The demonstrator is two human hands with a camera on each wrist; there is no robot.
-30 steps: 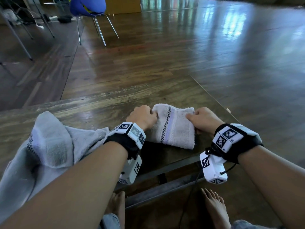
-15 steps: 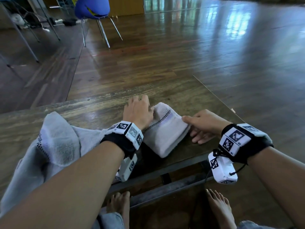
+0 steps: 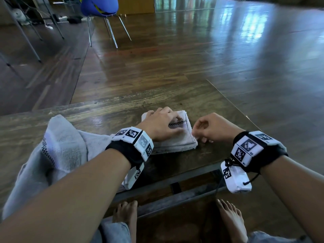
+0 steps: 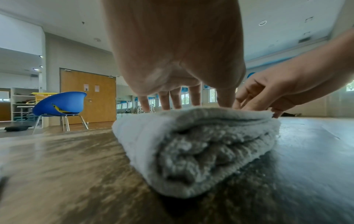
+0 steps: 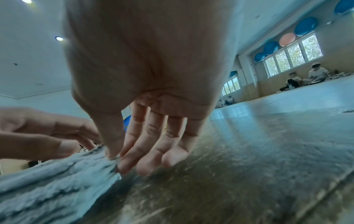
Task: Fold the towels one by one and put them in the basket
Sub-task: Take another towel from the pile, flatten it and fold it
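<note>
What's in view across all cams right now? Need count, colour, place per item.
folded towel: 1, white with a checkered band, table centre, under the left hand
loose towel: 1, white-grey, heaped at the table's left, hanging over the near edge
table: 1, dark worn wood, in front of the person
chair: 1, blue shell on metal legs, on the floor beyond the table
basket: none identifiable
wrist cameras: 2, white with black markers, one strapped on each wrist
left hand: fingers straight, pressing the folded towel's top
right hand: thumb and forefinger pinching the folded towel's right edge
feet: 2, bare, under the table
</note>
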